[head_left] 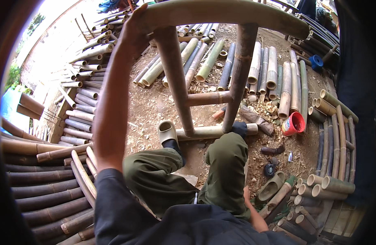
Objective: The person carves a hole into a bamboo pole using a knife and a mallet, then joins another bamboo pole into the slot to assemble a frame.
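Observation:
A bamboo frame (pixel 247 57) rises in front of me, with a thick curved top rail (pixel 220 12), two legs and a short crosspiece (pixel 209 98). My left hand (pixel 135 25) is raised to the rail's left end and closed on it; the hand is slightly blurred. The frame's legs come down to a bamboo pole (pixel 204 132) lying on the ground between my feet. My right hand (pixel 246 196) is low beside my right thigh. Its fingers are mostly hidden, and I cannot make out whether it holds anything.
Cut bamboo tubes (pixel 210 61) lie in rows ahead, with a stack of poles (pixel 79 118) at left. Dark poles (pixel 45 192) fill the near left. A red bucket (pixel 293 123), a black round object (pixel 269 169), an empty clog (pixel 271 188) and bamboo pieces (pixel 333 184) are at right. Shavings litter the dirt.

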`<action>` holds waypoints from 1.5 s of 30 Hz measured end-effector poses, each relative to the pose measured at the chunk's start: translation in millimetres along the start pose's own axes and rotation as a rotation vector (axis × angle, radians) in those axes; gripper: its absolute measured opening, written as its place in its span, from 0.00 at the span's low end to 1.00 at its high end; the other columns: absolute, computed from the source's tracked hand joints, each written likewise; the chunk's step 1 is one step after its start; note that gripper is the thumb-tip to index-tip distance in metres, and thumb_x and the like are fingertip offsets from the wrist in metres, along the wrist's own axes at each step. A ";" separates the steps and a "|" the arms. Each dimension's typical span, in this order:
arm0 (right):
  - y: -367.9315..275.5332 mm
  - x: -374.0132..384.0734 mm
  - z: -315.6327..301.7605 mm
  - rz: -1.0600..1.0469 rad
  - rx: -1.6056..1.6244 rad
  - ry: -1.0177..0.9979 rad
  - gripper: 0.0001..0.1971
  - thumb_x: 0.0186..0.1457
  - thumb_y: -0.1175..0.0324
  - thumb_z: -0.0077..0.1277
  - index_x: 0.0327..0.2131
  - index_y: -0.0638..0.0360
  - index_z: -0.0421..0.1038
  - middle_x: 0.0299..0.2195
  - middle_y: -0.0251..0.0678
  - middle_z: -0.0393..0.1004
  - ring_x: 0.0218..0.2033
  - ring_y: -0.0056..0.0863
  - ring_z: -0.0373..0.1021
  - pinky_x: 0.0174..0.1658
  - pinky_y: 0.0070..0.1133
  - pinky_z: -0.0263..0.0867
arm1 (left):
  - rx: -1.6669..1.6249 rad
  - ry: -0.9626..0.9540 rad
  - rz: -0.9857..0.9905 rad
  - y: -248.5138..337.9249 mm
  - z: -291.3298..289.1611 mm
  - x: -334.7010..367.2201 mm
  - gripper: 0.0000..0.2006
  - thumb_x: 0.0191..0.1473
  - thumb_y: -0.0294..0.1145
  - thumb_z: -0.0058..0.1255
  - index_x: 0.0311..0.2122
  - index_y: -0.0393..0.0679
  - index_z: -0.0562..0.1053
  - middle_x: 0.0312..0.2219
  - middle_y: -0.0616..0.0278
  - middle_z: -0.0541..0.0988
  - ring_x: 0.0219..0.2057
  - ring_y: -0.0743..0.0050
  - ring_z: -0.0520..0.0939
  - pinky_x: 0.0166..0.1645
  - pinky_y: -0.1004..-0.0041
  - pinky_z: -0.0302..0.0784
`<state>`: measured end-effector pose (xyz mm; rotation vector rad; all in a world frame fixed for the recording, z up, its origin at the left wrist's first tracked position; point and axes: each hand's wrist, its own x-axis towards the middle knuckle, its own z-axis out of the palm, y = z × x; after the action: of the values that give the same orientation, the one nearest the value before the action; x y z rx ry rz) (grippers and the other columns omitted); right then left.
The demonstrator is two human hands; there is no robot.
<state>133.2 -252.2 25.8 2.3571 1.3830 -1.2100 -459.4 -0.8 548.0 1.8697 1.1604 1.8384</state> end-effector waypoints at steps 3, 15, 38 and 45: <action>5.7 -23.6 1.4 -0.056 0.382 -0.061 0.43 0.41 0.43 0.64 0.53 0.68 0.64 0.49 0.54 0.71 0.51 0.49 0.69 0.51 0.39 0.66 | -0.745 0.358 -0.389 -15.6 50.6 4.9 0.22 0.52 0.46 0.57 0.48 0.43 0.73 0.44 0.58 0.77 0.44 0.63 0.78 0.53 0.62 0.74; -370.5 -216.1 -529.9 -1.389 0.111 1.047 0.27 0.52 0.58 0.59 0.51 0.62 0.64 0.37 0.43 0.75 0.37 0.30 0.73 0.41 0.29 0.71 | -0.718 0.494 -0.305 -22.0 54.9 10.3 0.21 0.53 0.48 0.56 0.44 0.40 0.75 0.39 0.59 0.80 0.44 0.64 0.79 0.54 0.62 0.72; -535.0 -381.6 -496.1 -0.809 -0.911 1.574 0.47 0.39 0.60 0.62 0.65 0.50 0.54 0.35 0.48 0.78 0.30 0.39 0.76 0.34 0.34 0.75 | -0.851 0.408 -0.322 -38.8 70.4 5.6 0.21 0.55 0.44 0.54 0.48 0.40 0.73 0.43 0.60 0.78 0.47 0.63 0.78 0.55 0.64 0.72; -580.2 -350.1 -445.2 -1.032 -1.115 1.445 0.46 0.42 0.62 0.58 0.67 0.52 0.49 0.25 0.44 0.77 0.22 0.27 0.70 0.24 0.26 0.72 | -0.826 0.437 -0.296 -48.6 43.5 -5.8 0.18 0.51 0.41 0.55 0.45 0.44 0.74 0.40 0.62 0.79 0.47 0.65 0.77 0.56 0.65 0.69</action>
<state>-159.3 61.0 714.1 1.3004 2.5835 1.4517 -434.9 40.8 503.8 0.8298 0.5670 2.1303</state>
